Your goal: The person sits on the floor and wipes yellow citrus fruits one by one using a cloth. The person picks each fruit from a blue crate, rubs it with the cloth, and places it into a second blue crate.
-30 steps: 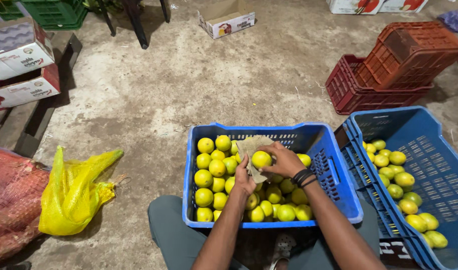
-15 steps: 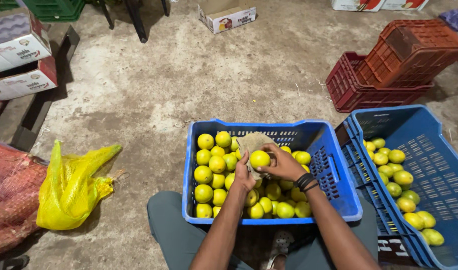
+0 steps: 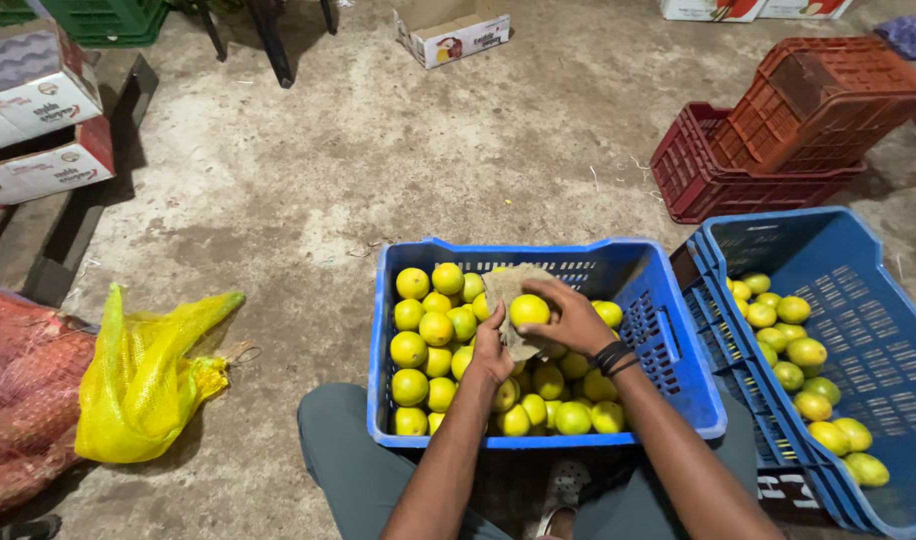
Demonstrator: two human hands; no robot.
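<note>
While the right hand point(image 3: 573, 322) closes its fingers around one yellow-green fruit point(image 3: 529, 310) above the middle of the blue crate point(image 3: 678, 395), the left hand point(image 3: 493, 355) cups a tan cloth point(image 3: 506, 288) under it; judged best practice is a firm hold, turning the fruit fully within the cloth. Crate walls hem in both sides; open room lies over the second blue crate point(image 3: 883, 330) just right of it, and on bare concrete floor point(image 3: 428, 170) beyond its far rim.

Single head camera, looking steeply down, close over floor point(image 3: 398, 190)
</note>
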